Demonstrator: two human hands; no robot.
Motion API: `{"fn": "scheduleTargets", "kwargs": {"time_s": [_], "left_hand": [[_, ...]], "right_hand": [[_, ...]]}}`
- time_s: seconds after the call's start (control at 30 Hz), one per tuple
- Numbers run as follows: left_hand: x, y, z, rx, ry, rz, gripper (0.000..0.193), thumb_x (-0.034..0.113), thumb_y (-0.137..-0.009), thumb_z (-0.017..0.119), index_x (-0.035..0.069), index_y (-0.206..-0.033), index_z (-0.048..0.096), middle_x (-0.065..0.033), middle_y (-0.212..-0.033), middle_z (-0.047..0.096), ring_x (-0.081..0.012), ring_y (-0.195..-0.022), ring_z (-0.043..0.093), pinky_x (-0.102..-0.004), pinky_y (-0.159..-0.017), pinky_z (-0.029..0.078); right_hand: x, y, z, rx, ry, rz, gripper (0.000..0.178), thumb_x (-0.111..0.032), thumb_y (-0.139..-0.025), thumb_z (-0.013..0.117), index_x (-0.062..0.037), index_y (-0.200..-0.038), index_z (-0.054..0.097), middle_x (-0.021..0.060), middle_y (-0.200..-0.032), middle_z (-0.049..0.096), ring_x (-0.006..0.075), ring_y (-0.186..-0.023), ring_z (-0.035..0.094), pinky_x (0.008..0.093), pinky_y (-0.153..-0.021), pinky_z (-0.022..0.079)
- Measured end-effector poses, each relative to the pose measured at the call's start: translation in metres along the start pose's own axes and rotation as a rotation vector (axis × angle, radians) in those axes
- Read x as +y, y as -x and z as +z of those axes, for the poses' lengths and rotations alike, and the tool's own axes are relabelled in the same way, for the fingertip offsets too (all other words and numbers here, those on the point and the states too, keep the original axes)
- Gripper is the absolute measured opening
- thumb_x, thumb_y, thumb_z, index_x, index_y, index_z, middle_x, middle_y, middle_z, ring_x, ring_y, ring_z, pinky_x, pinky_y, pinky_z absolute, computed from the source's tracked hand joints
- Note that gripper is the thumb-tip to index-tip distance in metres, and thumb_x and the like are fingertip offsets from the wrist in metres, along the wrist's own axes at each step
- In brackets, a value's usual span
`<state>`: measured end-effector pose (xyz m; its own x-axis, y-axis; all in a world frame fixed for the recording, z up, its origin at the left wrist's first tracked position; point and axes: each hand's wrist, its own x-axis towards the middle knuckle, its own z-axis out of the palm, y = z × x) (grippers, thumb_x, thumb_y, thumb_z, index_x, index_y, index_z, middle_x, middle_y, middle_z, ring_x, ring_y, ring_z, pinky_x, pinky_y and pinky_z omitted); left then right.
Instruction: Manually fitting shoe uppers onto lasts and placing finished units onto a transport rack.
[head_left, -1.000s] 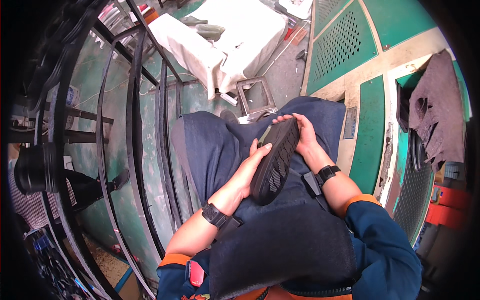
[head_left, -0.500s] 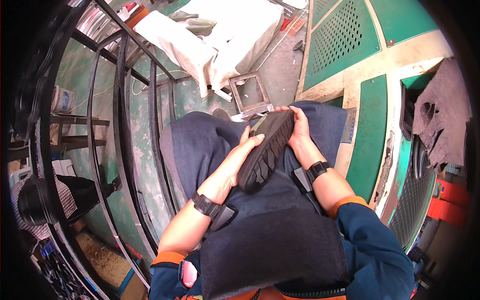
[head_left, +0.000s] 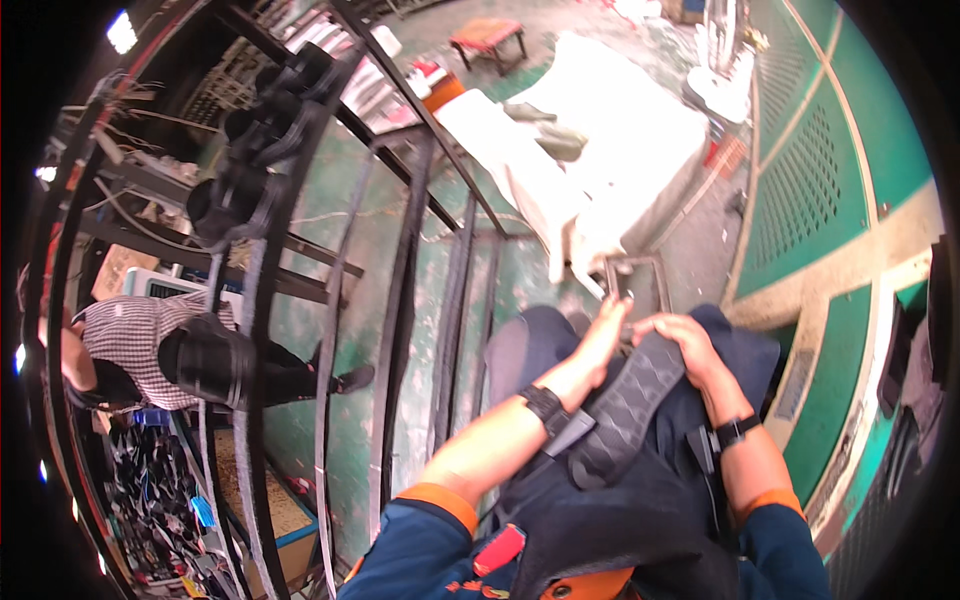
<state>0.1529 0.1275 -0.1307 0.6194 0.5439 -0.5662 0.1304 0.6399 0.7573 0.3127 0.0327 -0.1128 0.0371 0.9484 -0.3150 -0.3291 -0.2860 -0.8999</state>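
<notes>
Shoe (head_left: pixel 630 410): dark grey-black, patterned sole (head_left: pixel 636 396) facing up, slanting, right of centre in the frame's lower half | right hand (head_left: pixel 686 345): fingers curled over its upper end | left hand (head_left: pixel 602 346): fingers straight, held together beside it, contact unclear

R hand (head_left: pixel 684 342) gripping blk shoe (head_left: pixel 630 408), sole up, L hand (head_left: pixel 602 345) beside it, wht-draped tbl (head_left: pixel 625 130) ahead

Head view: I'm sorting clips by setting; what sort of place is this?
Probably a footwear workshop: a dark-soled shoe in the right hand, a black metal rack, and a green perforated panel.
</notes>
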Motion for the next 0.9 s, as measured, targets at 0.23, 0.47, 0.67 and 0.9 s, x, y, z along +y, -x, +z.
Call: {"fn": "scheduleTargets", "kwargs": {"time_s": [0.23,0.47,0.67,0.9], "left_hand": [[-0.026,-0.014,0.017,-0.098,0.481,-0.178,0.034,0.038,-0.094,0.058,0.010,-0.111,0.062,-0.0063,-0.095,0.066,-0.0149,-0.086,0.064,-0.0272,-0.073,0.051],[-0.021,0.013,0.010,-0.081,0.424,-0.068,0.027,0.031,-0.096,0.056,0.007,-0.105,0.065,-0.0033,-0.092,0.066,-0.0125,-0.082,0.064,-0.0248,-0.070,0.050],[-0.018,0.023,0.019,-0.180,0.407,0.057,0.029,0.029,-0.098,0.054,0.005,-0.109,0.065,-0.0038,-0.097,0.066,-0.0127,-0.090,0.062,-0.0254,-0.080,0.047],[-0.003,0.045,0.014,-0.244,0.263,0.232,0.028,0.029,-0.097,0.054,0.005,-0.108,0.065,-0.0031,-0.101,0.065,-0.0122,-0.095,0.060,-0.0255,-0.083,0.047]], "right_hand": [[0.011,-0.004,0.011,-0.012,-0.157,-0.093,0.035,-0.023,-0.084,0.053,0.0068,-0.087,0.071,0.0122,-0.089,0.071,0.0207,-0.082,0.066,0.0289,-0.077,0.050],[-0.002,0.009,0.046,0.091,-0.170,-0.057,0.029,-0.015,-0.093,0.052,0.0071,-0.087,0.069,0.0082,-0.094,0.069,0.0160,-0.085,0.062,0.0263,-0.079,0.046],[-0.016,0.022,0.053,0.121,0.028,-0.271,0.026,-0.012,-0.089,0.054,0.0080,-0.084,0.069,0.0130,-0.096,0.068,0.0213,-0.092,0.062,0.0317,-0.084,0.046],[-0.028,0.027,0.063,0.061,0.147,-0.408,0.026,-0.012,-0.086,0.053,0.0063,-0.083,0.070,0.0151,-0.096,0.069,0.0241,-0.095,0.064,0.0338,-0.089,0.046]]}}
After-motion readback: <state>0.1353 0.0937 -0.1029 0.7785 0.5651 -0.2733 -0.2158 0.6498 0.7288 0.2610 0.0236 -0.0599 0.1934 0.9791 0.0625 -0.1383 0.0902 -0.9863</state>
